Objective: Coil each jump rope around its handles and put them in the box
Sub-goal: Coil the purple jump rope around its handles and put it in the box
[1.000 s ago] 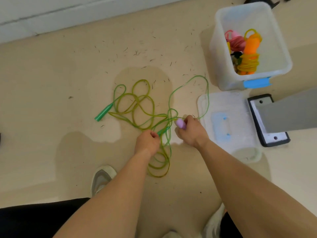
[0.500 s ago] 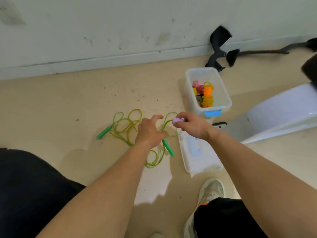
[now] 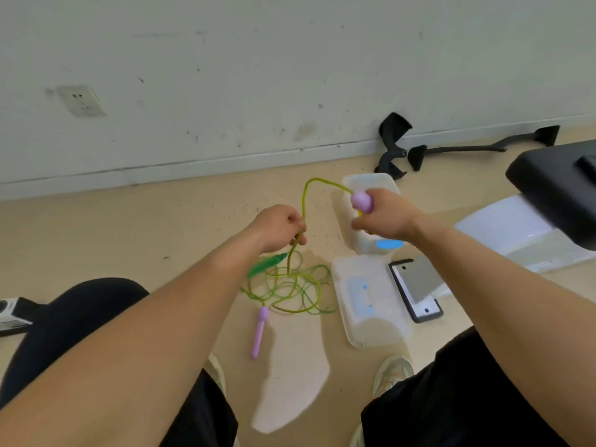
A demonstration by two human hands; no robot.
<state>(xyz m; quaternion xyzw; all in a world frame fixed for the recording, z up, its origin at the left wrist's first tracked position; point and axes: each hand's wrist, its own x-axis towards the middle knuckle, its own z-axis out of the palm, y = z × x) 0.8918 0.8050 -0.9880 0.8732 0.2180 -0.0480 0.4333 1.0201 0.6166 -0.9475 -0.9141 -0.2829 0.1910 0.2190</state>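
The right hand (image 3: 383,217) is closed round one purple handle (image 3: 361,201), and the left hand (image 3: 280,227) grips the yellow cord (image 3: 303,201) arcing between them. Below, the rest of the cord lies on the floor, tangled with another rope whose green handle (image 3: 266,265) shows near the left wrist. The second purple handle (image 3: 259,330) lies beside the tangle. Coiling seems barely begun; next, free the yellow cord and wrap it. The box (image 3: 371,179) stands behind the right hand

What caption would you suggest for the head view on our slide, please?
Right hand grips a purple handle while left hand pinches its yellow-green rope above the tangle on the floor.
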